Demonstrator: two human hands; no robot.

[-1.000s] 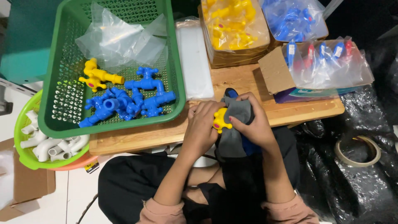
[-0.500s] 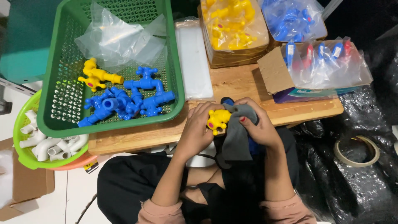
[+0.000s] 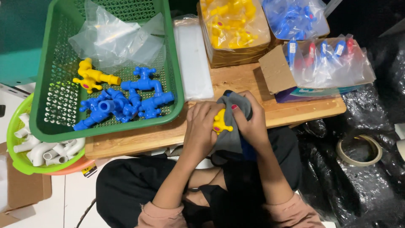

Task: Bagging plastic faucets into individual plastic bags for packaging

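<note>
Person seated, knees under the edge of a low wooden table (image 3: 253, 80). Both hands meet over the lap at the table's front edge. Left hand (image 3: 202, 128) curled shut around a yellow plastic tap (image 3: 220, 122), fingers wrapped over its body; only the handle end shows. Right hand (image 3: 253, 122) closed on a grey cloth (image 3: 232, 126), pressing it against the tap; cloth hangs down toward the lap.

Left of the hands: green mesh basket (image 3: 46, 105) on the table, holding a heap of blue taps (image 3: 122, 101), one more yellow tap (image 3: 90, 78) and a crumpled clear bag (image 3: 114, 40). Lime bowl (image 3: 17, 152) of white pipe elbows just beside it, lower.

Far side: bagged yellow taps (image 3: 232, 25), bagged blue taps (image 3: 295, 19), carded packs (image 3: 333, 59). Tape roll (image 3: 359, 150) on black plastic, right.
</note>
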